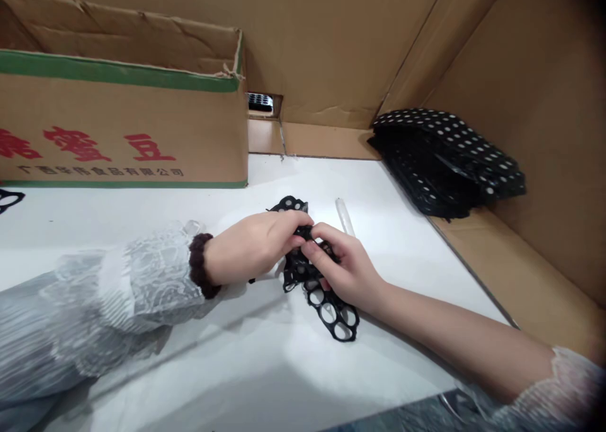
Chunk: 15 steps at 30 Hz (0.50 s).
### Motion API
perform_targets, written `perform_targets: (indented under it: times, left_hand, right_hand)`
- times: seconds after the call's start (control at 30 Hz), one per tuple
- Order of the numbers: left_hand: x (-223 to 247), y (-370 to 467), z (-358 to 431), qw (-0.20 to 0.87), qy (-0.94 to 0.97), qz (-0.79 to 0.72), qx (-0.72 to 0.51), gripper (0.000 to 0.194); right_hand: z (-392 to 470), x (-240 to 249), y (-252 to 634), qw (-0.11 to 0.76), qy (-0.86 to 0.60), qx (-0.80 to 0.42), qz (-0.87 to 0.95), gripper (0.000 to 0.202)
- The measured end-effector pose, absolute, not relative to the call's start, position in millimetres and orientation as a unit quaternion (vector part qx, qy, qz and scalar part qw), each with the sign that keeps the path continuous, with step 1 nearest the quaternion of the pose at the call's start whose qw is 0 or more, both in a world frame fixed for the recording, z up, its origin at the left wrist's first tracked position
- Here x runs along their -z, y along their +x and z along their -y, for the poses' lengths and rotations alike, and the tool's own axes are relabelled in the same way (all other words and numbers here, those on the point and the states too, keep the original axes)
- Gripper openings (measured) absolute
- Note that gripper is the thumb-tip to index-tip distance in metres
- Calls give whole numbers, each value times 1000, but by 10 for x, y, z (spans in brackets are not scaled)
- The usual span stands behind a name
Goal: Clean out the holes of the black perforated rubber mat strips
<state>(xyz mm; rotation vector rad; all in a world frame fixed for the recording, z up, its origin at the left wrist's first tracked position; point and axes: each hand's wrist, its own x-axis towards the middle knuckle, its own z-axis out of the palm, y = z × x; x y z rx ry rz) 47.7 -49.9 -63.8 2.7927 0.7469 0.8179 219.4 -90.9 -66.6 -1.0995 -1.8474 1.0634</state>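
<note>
My left hand (pixel 258 246) and my right hand (pixel 350 264) meet over the white table, their fingertips closed in pinches on a thin, floppy black sheet (pixel 300 271) with round white spots. Part of the sheet shows above my left fingers, part below them. From beneath my right hand, a black strip with large round holes (pixel 338 315) hangs down toward the table; whether it belongs to the same sheet is hidden by the fingers. Just behind my right hand lies a translucent whitish stick (pixel 345 216).
An open cardboard box (pixel 203 129) with a green edge and red characters stands at the back left. At the right, a stack of black spotted sheets (pixel 447 160) rests against the cardboard wall (pixel 544 103). A black holed scrap (pixel 10 198) lies at the far left edge.
</note>
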Motion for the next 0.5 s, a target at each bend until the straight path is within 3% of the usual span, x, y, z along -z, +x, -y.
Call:
perform_targets:
  times: [0.13,0.37,0.5]
  left_hand:
    - [677,494,531,58,914,-276,-293,22]
    - [604,574,497,156,823,-397,-375,19]
    - [312,254,166,23,741,-491,-457,21]
  right_hand:
    - [896,691,2178,363,-421,-470,685,13]
    - [884,681,2177,375,-424,-496,659,15]
    - [885,699,2199,371,-432,-503,650,17]
